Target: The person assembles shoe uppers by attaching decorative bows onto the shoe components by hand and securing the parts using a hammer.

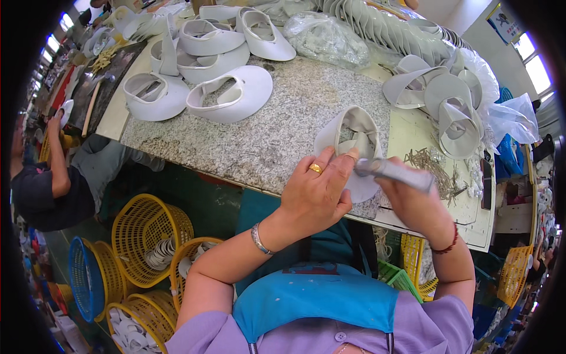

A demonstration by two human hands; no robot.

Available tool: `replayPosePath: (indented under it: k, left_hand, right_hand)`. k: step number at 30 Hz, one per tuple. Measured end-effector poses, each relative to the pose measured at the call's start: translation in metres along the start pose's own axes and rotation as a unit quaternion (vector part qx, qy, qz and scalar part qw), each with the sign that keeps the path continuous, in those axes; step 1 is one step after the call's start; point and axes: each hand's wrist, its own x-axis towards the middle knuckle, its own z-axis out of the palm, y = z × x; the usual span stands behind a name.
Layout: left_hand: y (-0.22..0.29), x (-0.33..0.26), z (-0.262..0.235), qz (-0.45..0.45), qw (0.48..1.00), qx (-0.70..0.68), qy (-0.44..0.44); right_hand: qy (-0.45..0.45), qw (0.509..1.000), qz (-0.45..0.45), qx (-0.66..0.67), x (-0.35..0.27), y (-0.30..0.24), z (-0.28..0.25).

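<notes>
A pale grey visor cap piece (354, 135) lies at the near edge of the granite worktop (283, 127). My left hand (315, 192), with a gold ring and a silver bracelet, pinches its strap at the near side. My right hand (413, 203), with a red cord at the wrist, grips a grey metal tool (392, 171) whose tip touches the strap beside my left fingers. A pile of thin metal pins (436, 165) lies just right of the tool.
Several white visor pieces (227, 94) lie at the back left, with a clear bag (327, 38) and stacked grey visors (448, 100) at the back right. Yellow baskets (141, 236) and a blue basket (82, 277) stand below left. Another person (53, 177) sits at the left.
</notes>
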Motion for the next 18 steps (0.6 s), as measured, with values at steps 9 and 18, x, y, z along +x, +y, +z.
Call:
replayPosePath:
  k: [9,18]
  left_hand:
    - [0.002,0.004,-0.006,-0.025,0.999,-0.008,-0.041]
    - [-0.042,0.049,-0.031,0.065,0.987,0.134,0.067]
  right_hand:
    - [0.032,0.999,-0.008,0.008,-0.013,-0.004,0.003]
    - [0.129,0.976,0.112,0.135,-0.083,0.003,0.012]
